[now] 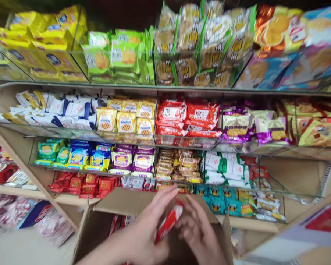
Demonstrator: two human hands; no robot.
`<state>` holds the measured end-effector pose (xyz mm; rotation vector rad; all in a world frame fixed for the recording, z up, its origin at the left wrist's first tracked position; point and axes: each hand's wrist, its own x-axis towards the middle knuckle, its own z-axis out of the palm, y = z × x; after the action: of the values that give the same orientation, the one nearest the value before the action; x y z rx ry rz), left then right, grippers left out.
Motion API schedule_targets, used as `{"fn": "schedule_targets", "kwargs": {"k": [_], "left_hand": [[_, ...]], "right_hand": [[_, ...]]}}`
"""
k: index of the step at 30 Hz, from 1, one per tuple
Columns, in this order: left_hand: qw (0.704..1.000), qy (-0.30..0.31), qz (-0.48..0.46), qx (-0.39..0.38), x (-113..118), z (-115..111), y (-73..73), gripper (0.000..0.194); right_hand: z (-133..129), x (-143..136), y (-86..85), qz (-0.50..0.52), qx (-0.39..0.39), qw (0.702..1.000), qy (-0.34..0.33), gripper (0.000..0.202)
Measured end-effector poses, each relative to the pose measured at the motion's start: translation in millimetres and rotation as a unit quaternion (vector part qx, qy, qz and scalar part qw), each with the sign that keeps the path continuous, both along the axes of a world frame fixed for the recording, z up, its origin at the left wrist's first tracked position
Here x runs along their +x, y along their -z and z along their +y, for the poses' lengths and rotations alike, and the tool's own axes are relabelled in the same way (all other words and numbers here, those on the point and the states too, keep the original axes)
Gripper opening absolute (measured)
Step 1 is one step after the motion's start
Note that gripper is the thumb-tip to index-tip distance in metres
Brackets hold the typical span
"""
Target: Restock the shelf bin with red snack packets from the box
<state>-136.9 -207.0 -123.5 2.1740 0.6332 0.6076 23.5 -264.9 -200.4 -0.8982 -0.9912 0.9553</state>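
Note:
My left hand (150,228) is wrapped around a small red-and-white snack packet (168,223), held tilted above an open cardboard box (121,200). My right hand (198,230) hovers just right of the packet. Its fingers are apart and loosely bent, blurred by motion, and I see nothing held in them. Whether its fingertips touch the packet is hard to tell. Inside the box, at the left, lie some red packets (115,223); my hands and forearms hide much of the rest.
Behind the box rise glass-fronted shelves (121,86) with dividers. Red packets (202,116) fill a middle compartment, beside cookie packets (127,120) and purple-edged packets (237,125). Yellow packs (52,40) stand on top. Pink-white bags (55,226) lie low at left.

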Motion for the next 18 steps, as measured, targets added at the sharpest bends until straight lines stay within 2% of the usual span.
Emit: {"fn": "schedule_targets", "kwargs": {"k": [1, 2, 4, 7, 10, 12, 14, 16, 18], "left_hand": [[0.997, 0.041, -0.010, 0.065, 8.0, 4.0, -5.8, 0.099], [0.990, 0.063, -0.021, 0.121, 15.5, 7.1, -10.7, 0.098], [0.979, 0.095, -0.028, 0.180, 27.8, 10.8, -17.5, 0.099], [0.973, 0.098, -0.053, 0.202, 37.3, 11.3, -18.3, 0.095], [0.975, 0.040, -0.107, 0.192, 39.8, 10.9, -8.0, 0.086], [0.980, -0.029, -0.131, 0.150, 40.8, 11.1, 1.8, 0.080], [0.984, -0.076, -0.157, 0.042, 42.2, 11.2, 10.6, 0.078], [0.970, -0.078, -0.205, -0.106, 44.2, 11.2, 16.7, 0.074], [0.938, -0.063, -0.260, -0.222, 46.4, 11.2, 19.4, 0.069]], "right_hand": [[2.8, 0.5, -12.0, 0.007, -0.007, 1.000, -0.027, 0.059], [6.0, 2.4, -22.7, 0.008, -0.012, 1.000, -0.026, 0.054], [11.7, 8.2, -37.9, 0.021, -0.010, 1.000, -0.001, 0.042], [15.9, 15.7, -44.8, 0.066, 0.008, 0.997, 0.033, 0.033], [17.5, 19.3, -41.0, 0.101, 0.017, 0.992, 0.079, 0.033], [18.8, 20.3, -37.9, 0.126, 0.021, 0.985, 0.115, 0.035], [20.1, 20.5, -35.6, 0.149, 0.025, 0.979, 0.140, 0.037], [20.9, 20.0, -33.8, 0.159, 0.032, 0.975, 0.151, 0.038], [21.2, 18.9, -32.1, 0.165, 0.035, 0.976, 0.138, 0.038]]}}
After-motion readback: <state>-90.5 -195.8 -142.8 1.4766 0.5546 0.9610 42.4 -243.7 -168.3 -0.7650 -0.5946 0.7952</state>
